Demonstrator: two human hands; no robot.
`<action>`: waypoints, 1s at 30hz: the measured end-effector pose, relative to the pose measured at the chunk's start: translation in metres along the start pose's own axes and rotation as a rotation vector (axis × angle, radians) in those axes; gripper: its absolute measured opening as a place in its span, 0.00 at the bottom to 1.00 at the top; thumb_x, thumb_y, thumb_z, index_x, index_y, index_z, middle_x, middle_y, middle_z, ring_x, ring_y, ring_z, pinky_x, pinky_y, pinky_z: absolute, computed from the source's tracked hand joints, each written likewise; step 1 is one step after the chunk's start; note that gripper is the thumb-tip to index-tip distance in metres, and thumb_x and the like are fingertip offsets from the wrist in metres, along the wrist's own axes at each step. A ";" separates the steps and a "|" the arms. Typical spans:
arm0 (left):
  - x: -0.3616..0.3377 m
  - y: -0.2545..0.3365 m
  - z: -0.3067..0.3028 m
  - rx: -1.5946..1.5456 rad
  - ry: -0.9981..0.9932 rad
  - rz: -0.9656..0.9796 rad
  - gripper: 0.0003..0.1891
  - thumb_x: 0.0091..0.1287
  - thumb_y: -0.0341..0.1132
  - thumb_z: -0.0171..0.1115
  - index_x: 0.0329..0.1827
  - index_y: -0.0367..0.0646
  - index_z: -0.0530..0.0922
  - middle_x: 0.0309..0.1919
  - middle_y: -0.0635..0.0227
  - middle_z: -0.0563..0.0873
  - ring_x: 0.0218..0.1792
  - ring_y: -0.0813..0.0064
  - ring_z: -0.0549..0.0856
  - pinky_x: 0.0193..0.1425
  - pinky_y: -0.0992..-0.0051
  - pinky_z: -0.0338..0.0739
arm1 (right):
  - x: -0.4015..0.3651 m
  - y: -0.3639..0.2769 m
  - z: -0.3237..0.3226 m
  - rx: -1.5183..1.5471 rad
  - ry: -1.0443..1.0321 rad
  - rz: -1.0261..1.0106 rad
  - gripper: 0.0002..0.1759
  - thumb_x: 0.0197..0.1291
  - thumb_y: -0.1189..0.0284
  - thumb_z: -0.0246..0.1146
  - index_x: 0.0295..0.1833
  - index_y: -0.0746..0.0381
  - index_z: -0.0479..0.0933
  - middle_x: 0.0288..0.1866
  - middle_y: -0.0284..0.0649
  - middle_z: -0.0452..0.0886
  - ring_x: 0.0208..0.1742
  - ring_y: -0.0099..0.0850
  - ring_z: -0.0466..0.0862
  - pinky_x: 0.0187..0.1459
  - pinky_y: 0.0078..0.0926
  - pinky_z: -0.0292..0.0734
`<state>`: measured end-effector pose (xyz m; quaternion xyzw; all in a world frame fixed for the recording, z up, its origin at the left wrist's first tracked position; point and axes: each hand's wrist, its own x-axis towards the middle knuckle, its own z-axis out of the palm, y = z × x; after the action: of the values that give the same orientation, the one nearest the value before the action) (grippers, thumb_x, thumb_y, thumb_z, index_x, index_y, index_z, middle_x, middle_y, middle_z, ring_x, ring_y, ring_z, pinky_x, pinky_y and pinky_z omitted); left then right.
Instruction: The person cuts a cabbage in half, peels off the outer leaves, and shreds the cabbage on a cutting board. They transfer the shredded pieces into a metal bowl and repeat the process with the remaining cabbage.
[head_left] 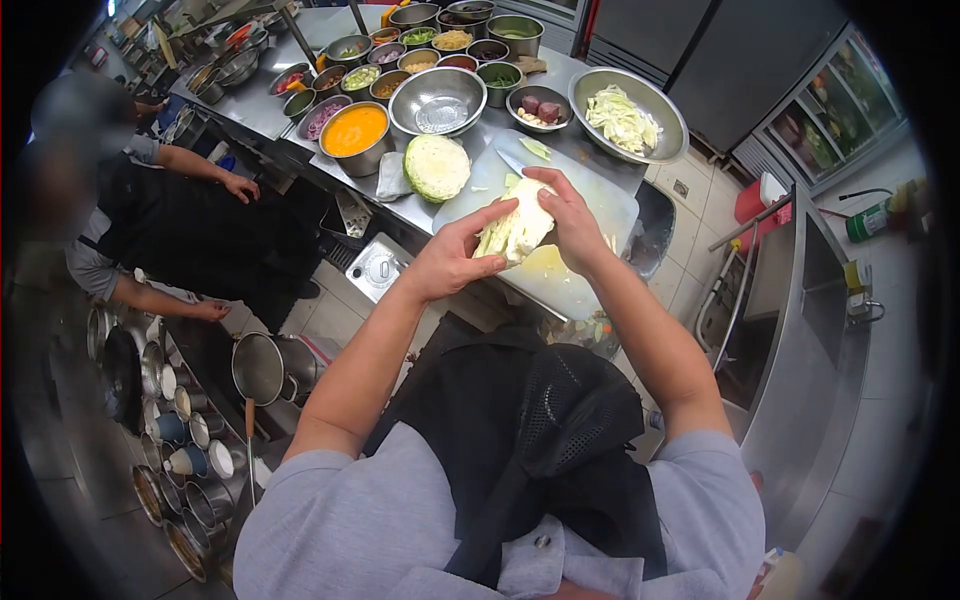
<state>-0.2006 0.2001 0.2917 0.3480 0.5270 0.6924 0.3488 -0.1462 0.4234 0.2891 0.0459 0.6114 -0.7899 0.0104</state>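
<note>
A pale piece of cabbage (519, 226) is held between my two hands above the white cutting board (610, 207). My left hand (462, 250) grips its left side, thumb and fingers closed on it. Around its right side curls my right hand (572, 215). Just beyond my hands a knife (510, 162) lies on the board, its handle hidden from me. A cut cabbage half (437, 168) sits at the board's left edge, cut face up. Small green and pale scraps (535, 148) lie on the board.
A steel bowl of cut cabbage (628, 115) stands at the back right. Beside it are a bowl with dark red pieces (540, 107), an empty-looking steel bowl (437, 101) and a pot of orange liquid (356, 133). A co-worker's hand (241, 187) shows at left.
</note>
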 end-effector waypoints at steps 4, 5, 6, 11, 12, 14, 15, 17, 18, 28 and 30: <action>0.011 -0.016 0.012 0.046 0.105 0.018 0.39 0.65 0.22 0.66 0.82 0.38 0.65 0.77 0.59 0.71 0.74 0.69 0.74 0.79 0.70 0.66 | 0.009 0.016 -0.002 -0.148 0.065 -0.079 0.23 0.79 0.65 0.52 0.75 0.58 0.68 0.59 0.44 0.81 0.59 0.37 0.84 0.59 0.39 0.82; 0.013 -0.021 0.018 0.026 0.150 0.018 0.38 0.64 0.20 0.62 0.81 0.38 0.65 0.75 0.59 0.72 0.73 0.69 0.75 0.78 0.69 0.68 | 0.016 0.025 -0.007 -0.354 0.115 -0.222 0.24 0.79 0.64 0.52 0.75 0.59 0.69 0.60 0.48 0.81 0.63 0.41 0.82 0.64 0.40 0.77; 0.015 -0.023 0.023 0.006 0.194 0.019 0.38 0.63 0.18 0.59 0.81 0.39 0.66 0.74 0.59 0.73 0.72 0.68 0.76 0.78 0.68 0.70 | 0.017 0.022 -0.003 -0.561 0.166 -0.366 0.24 0.79 0.63 0.52 0.74 0.61 0.69 0.60 0.52 0.81 0.66 0.46 0.79 0.69 0.41 0.72; 0.028 -0.044 0.036 0.018 0.302 0.064 0.40 0.60 0.18 0.54 0.82 0.36 0.63 0.70 0.57 0.76 0.67 0.68 0.79 0.68 0.70 0.79 | -0.001 0.001 -0.011 -0.701 0.147 -0.348 0.30 0.75 0.57 0.61 0.75 0.62 0.71 0.73 0.61 0.70 0.74 0.55 0.71 0.75 0.45 0.66; 0.031 -0.042 0.040 0.055 0.329 0.120 0.40 0.61 0.18 0.54 0.82 0.36 0.62 0.69 0.56 0.77 0.66 0.68 0.80 0.66 0.70 0.81 | -0.003 -0.003 -0.014 -0.757 0.156 -0.410 0.34 0.71 0.54 0.66 0.75 0.61 0.71 0.77 0.62 0.65 0.75 0.57 0.69 0.76 0.46 0.65; 0.038 -0.038 0.048 -0.142 0.353 0.038 0.40 0.62 0.16 0.51 0.83 0.37 0.62 0.70 0.54 0.77 0.65 0.67 0.82 0.68 0.67 0.79 | -0.013 -0.016 -0.024 -0.907 0.082 -0.418 0.40 0.65 0.51 0.71 0.76 0.60 0.70 0.79 0.62 0.61 0.77 0.60 0.67 0.77 0.47 0.63; 0.042 -0.034 0.053 -0.340 0.375 -0.041 0.39 0.63 0.15 0.49 0.83 0.38 0.63 0.70 0.53 0.76 0.64 0.65 0.83 0.71 0.65 0.78 | -0.016 -0.022 -0.029 -1.059 0.004 -0.425 0.47 0.58 0.48 0.76 0.77 0.59 0.70 0.81 0.62 0.57 0.79 0.62 0.65 0.78 0.49 0.62; 0.047 -0.040 0.053 -0.361 0.362 -0.069 0.38 0.64 0.14 0.47 0.83 0.36 0.63 0.69 0.52 0.77 0.64 0.65 0.83 0.69 0.67 0.79 | -0.018 -0.014 -0.040 -1.137 -0.032 -0.453 0.52 0.47 0.45 0.81 0.74 0.59 0.72 0.81 0.62 0.58 0.80 0.65 0.62 0.78 0.52 0.62; 0.051 -0.045 0.054 -0.296 0.369 -0.111 0.38 0.64 0.14 0.47 0.83 0.36 0.63 0.69 0.52 0.78 0.64 0.66 0.83 0.67 0.68 0.79 | -0.019 -0.010 -0.043 -1.176 -0.036 -0.455 0.50 0.48 0.45 0.81 0.73 0.58 0.72 0.81 0.59 0.60 0.78 0.61 0.65 0.76 0.50 0.66; 0.068 -0.088 0.081 0.060 0.403 -0.276 0.35 0.65 0.14 0.49 0.79 0.31 0.67 0.67 0.54 0.80 0.65 0.68 0.81 0.65 0.72 0.80 | -0.032 0.045 -0.088 -1.059 0.059 -0.450 0.35 0.52 0.53 0.77 0.60 0.62 0.77 0.62 0.50 0.77 0.65 0.52 0.78 0.66 0.44 0.74; 0.075 -0.098 0.086 0.137 0.472 -0.310 0.35 0.64 0.14 0.49 0.79 0.31 0.67 0.66 0.53 0.80 0.63 0.68 0.82 0.63 0.72 0.81 | -0.030 0.056 -0.095 -1.208 0.110 -0.588 0.32 0.55 0.54 0.76 0.58 0.62 0.77 0.60 0.48 0.78 0.64 0.50 0.79 0.64 0.45 0.75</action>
<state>-0.1547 0.3251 0.2222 0.1155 0.6859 0.6556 0.2940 -0.1062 0.5002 0.2139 -0.0962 0.9325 -0.2760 -0.2121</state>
